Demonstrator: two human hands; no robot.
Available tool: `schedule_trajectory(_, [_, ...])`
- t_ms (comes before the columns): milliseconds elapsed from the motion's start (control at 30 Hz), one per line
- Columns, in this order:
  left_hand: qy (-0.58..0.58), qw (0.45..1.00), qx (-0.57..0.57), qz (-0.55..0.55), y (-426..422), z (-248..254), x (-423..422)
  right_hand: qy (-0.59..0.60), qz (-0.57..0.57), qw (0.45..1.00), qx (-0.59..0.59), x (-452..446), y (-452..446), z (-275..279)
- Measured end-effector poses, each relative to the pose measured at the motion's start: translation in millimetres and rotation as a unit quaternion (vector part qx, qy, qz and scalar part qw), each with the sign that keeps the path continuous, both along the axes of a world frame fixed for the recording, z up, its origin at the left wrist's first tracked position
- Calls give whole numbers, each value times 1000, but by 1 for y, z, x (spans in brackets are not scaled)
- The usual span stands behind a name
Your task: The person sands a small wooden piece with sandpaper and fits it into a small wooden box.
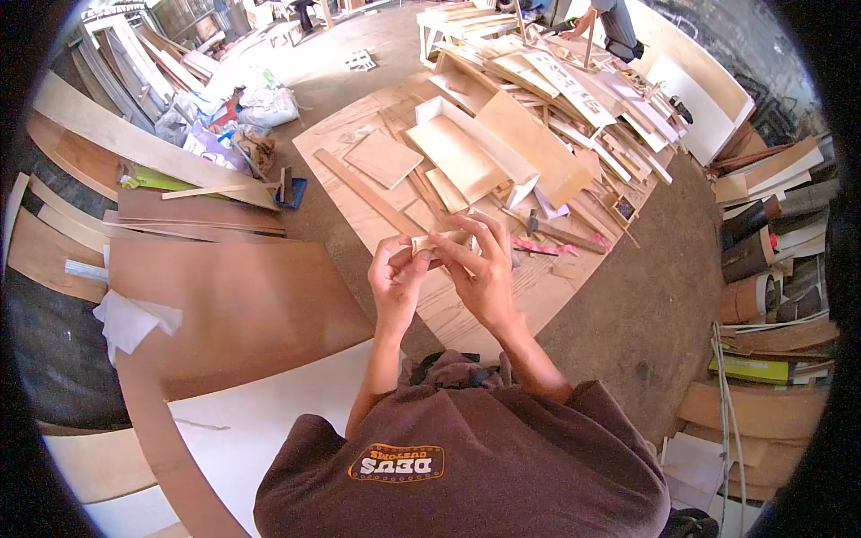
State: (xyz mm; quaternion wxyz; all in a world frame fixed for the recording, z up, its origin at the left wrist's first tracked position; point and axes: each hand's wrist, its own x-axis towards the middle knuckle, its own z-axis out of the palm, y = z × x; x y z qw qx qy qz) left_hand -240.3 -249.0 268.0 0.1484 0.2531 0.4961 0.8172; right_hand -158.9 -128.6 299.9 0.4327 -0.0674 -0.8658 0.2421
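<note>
Both hands are raised together over the near part of a wooden work surface (448, 309). My left hand (396, 272) pinches the left end of a small pale piece (420, 242), which looks like wood. At its right side, the fingers of my right hand (480, 269) are closed on the same piece, partly covering it. Just beyond the hands lie an open wooden box (475, 148) and loose boards. A hammer (565, 233) rests to the right of my right hand, beside some pink scraps (529, 245).
Stacked boards (574, 90) cover the far right of the work surface. Another person (619, 31) stands beyond them. Large brown sheets (233, 314) lie on the left, near plastic bags (269, 103). Rolls and planks (749, 255) line the right side.
</note>
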Motion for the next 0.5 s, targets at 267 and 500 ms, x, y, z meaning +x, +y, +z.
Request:
schedule_trajectory(267, [-4, 1000, -15, -2, -7, 3, -4, 39, 24, 980, -195, -5, 19, -12])
schedule_trajectory(500, [57, 995, -54, 69, -2, 9, 4, -96, 191, 882, -421, 5, 17, -35])
